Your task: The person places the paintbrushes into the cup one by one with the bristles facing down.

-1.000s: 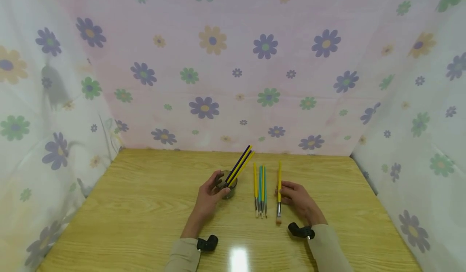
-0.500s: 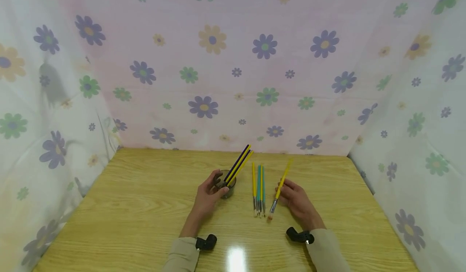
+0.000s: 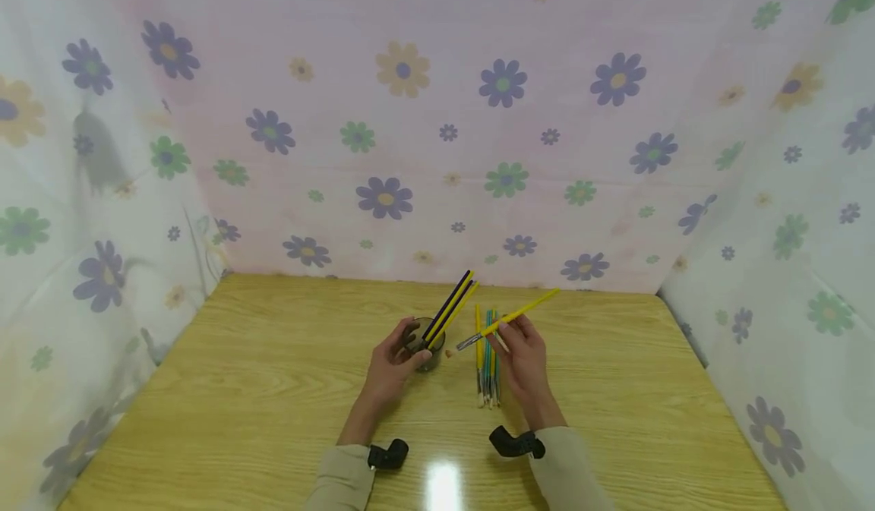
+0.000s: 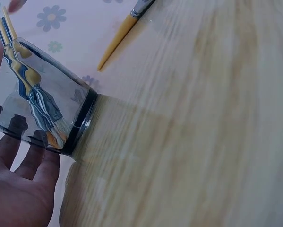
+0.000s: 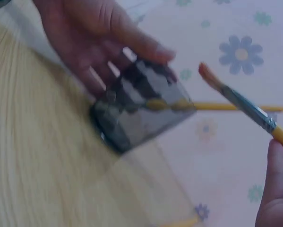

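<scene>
My left hand (image 3: 391, 374) grips a dark see-through glass (image 4: 61, 90) standing on the table. Paintbrushes (image 3: 447, 315) with yellow and dark purple handles lean in it, bristles down at the bottom. Between its thumb and fingers my right hand (image 3: 526, 359) pinches a yellow-handled paintbrush (image 3: 526, 310), held slanted with its tan bristles toward the glass. In the right wrist view that brush's metal collar and bristles (image 5: 208, 74) are in the air, just beside the glass's mouth. Under the held brush lies a row of yellow and teal paintbrushes (image 3: 488, 382), partly covered by it.
The wood-grain table (image 3: 273, 389) runs back to a flowered cloth (image 3: 437, 192) that hangs behind it and on both sides. A black wrist camera (image 3: 388, 456) sits on the left sleeve, another (image 3: 516, 443) on the right.
My right hand has moved left with the yellow paintbrush, which has turned from upright in view to slanted, bristles toward the glass. My left hand and the glass have stayed put.
</scene>
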